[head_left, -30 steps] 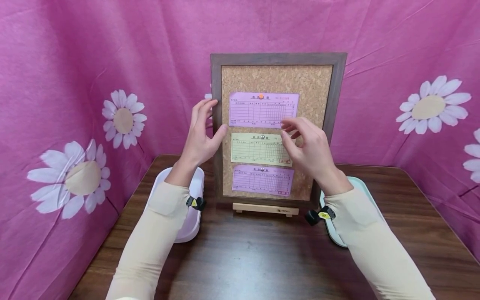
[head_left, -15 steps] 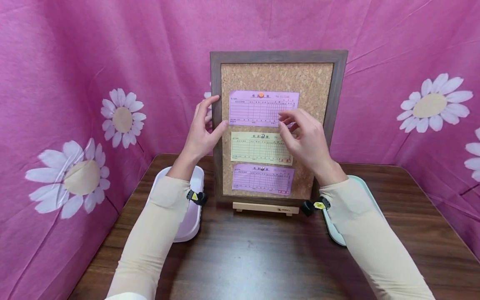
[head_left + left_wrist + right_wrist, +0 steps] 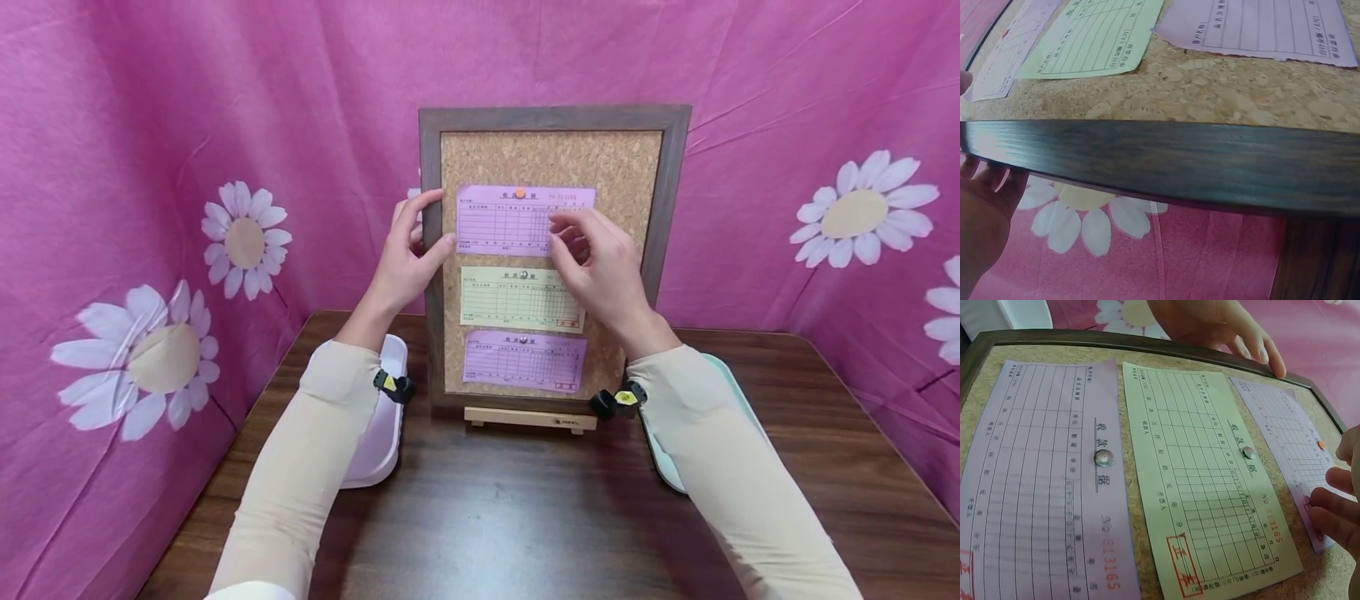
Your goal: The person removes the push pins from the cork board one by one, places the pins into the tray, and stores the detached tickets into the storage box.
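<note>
A framed corkboard [image 3: 551, 154] stands on a small wooden easel [image 3: 531, 418]. Three receipt slips are pinned to it in a column: a purple slip [image 3: 495, 221] on top under an orange pushpin [image 3: 521, 193], a yellow-green slip [image 3: 495, 300] in the middle and a second purple slip [image 3: 517, 362] below. Silver pins [image 3: 1104, 457] fix the lower two. My left hand [image 3: 405, 258] grips the frame's left side, thumb in front and fingers behind. Over the top slip's right part, my right hand [image 3: 603, 262] has loosely bent fingers, their tips [image 3: 1319, 515] at the paper, nothing visible between them.
A white tray [image 3: 386, 454] stands left of the board, partly behind the left sleeve. On the right a pale green tray [image 3: 663, 467] is partly covered by the right sleeve. Wood-grain table [image 3: 480, 517] below; pink flowered cloth [image 3: 337, 125] hangs behind and at the sides.
My right hand has moved left and slightly up across the top purple slip. The left hand has crept slightly further onto the frame's edge. The slips stay pinned.
</note>
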Action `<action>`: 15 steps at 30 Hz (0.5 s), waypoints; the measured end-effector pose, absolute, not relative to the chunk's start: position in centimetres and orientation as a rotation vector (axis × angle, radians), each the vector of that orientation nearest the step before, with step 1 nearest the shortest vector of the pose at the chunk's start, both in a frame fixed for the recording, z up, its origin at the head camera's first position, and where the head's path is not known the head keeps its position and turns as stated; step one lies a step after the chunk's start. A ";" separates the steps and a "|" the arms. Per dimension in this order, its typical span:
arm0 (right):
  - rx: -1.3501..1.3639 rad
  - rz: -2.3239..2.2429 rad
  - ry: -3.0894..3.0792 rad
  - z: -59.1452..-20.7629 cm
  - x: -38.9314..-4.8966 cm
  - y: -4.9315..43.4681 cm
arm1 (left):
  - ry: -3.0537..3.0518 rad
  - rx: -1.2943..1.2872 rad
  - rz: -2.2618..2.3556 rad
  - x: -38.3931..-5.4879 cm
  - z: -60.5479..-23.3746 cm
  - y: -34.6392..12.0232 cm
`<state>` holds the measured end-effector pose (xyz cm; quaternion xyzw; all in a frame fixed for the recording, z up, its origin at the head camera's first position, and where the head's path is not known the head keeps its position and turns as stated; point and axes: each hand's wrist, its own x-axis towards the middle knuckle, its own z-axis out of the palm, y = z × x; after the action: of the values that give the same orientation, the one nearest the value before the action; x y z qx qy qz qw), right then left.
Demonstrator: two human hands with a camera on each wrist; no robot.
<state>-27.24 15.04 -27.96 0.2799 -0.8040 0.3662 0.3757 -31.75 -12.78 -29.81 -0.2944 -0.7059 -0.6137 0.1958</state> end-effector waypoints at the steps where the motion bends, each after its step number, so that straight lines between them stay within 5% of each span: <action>1: 0.709 0.942 -2.057 -28.0 -27.4 14.9 | -1.972 -0.825 -1.724 -31.8 -29.8 -12.7; 15: 0.677 0.949 -2.080 -27.4 -28.2 13.6 | -2.007 -0.812 -1.632 -32.7 -28.7 -12.0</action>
<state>-28.15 13.57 -27.36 0.2637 -0.8105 0.3699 0.3698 -32.70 -12.01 -28.69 -0.2925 -0.7232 -0.5882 0.2134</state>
